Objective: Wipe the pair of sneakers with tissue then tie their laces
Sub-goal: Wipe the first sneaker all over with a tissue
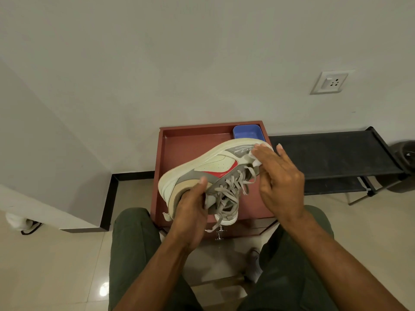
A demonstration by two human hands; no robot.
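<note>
Sneaker (pixel 208 173) at frame centre, gripped by the left hand (pixel 190 212), is mid-wipe under the right hand's (pixel 278 180) flat-pressed tissue (pixel 256 161); laces (pixel 226 194) hang untied.

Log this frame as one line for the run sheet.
stage: wiping | left hand: grips cream, grey and red sneaker | right hand: presses white tissue on heel | laces: untied

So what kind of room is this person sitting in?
Probably a home entryway or hallway corner: a low black shoe rack along the wall, a wall socket, tiled floor, and a small reddish cabinet.
</note>
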